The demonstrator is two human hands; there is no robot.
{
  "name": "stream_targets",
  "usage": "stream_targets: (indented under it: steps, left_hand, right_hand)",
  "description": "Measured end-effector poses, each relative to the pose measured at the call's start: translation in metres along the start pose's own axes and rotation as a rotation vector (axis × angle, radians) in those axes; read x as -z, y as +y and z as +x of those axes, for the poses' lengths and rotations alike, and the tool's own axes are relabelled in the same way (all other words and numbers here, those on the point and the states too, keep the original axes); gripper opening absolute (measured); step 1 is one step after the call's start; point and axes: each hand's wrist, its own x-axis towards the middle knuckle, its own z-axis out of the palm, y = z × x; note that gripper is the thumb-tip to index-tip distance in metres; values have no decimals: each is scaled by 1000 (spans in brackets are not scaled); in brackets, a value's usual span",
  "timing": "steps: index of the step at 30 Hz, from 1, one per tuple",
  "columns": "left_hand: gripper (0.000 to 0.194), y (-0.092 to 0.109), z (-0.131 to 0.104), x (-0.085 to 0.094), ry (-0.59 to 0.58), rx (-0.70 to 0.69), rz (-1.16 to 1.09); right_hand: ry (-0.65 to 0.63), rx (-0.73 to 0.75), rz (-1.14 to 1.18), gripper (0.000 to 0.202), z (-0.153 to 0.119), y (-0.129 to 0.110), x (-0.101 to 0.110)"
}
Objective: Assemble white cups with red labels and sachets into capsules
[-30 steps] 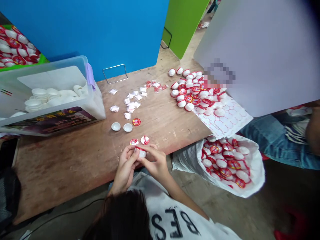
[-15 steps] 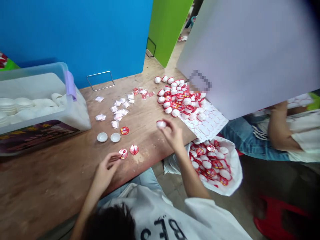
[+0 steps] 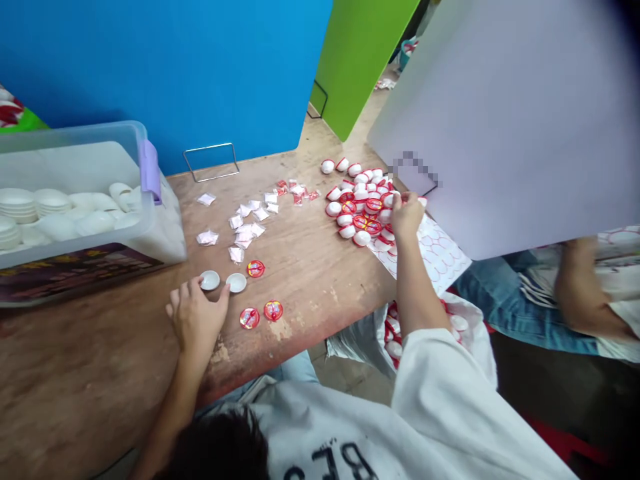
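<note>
My left hand (image 3: 197, 313) has its fingers apart beside two small white bowls, its fingertips at the left bowl (image 3: 210, 280) and its thumb by the right bowl (image 3: 237, 283). To their right lie a red round piece (image 3: 255, 269) and, nearer the table edge, two more red round pieces (image 3: 249, 318), (image 3: 273, 311). My right hand (image 3: 407, 213) reaches over the right side of a pile of white and red cups (image 3: 361, 192), its fingers closed; what they grip, if anything, is hidden.
A clear bin (image 3: 145, 220) of white bowls stands left. Small white packets (image 3: 244, 237) lie mid-table. A blue panel (image 3: 215, 73) and a lilac panel (image 3: 500, 120) rise behind. A printed sheet (image 3: 443, 257) and a white bag (image 3: 365, 340) are at right. Another person's arm (image 3: 580, 293) shows.
My right hand has moved right with a white cup to the pile. My left hand has left the red piece at the table edge, moved up-left and opened by the bowls. The view has shifted slightly.
</note>
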Motion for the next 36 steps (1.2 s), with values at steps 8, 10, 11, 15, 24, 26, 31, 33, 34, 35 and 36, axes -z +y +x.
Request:
stream_targets:
  steps: [8, 10, 11, 15, 24, 26, 31, 33, 34, 35, 36]
  left_hand:
    - [32, 5, 6, -12, -65, -47, 78]
    - [24, 5, 6, -13, -91, -69, 57]
    - [22, 4, 6, -13, -102, -80, 50]
    - [25, -1, 5, -14, -104, -134, 37]
    - [22, -7, 10, -23, -99, -232, 15]
    - [22, -9, 12, -24, -104, -263, 10]
    - [22, -12, 15, -24, -116, -321, -4]
    - [23, -13, 15, -23, -114, -336, -7]
    - [23, -13, 15, -23, -113, -345, -8]
    - [23, -14, 15, -22, -112, -353, -9]
    - [23, -14, 14, -22, -111, -361, -10]
  right_hand:
    - [-96, 339, 240, 25, -90, -101, 12]
    - [-380, 474, 382, 21, -131, -136, 16]
    - [-537, 546, 430, 19, -151, -152, 17]
    - [-775, 759, 476, 17, -208, -191, 14]
    - [-736, 685, 299, 22, -202, -208, -16]
    - [-711, 671, 273, 25, -190, -212, -26]
    - [-693, 729, 229, 21, -176, -228, -52]
    - [-693, 744, 205, 17, -179, -231, -59]
    - [-690, 744, 195, 17, -181, -231, -62]
    - [-683, 738, 185, 17, -182, -230, -63]
    - [-672, 726, 175, 17, -181, -227, -64]
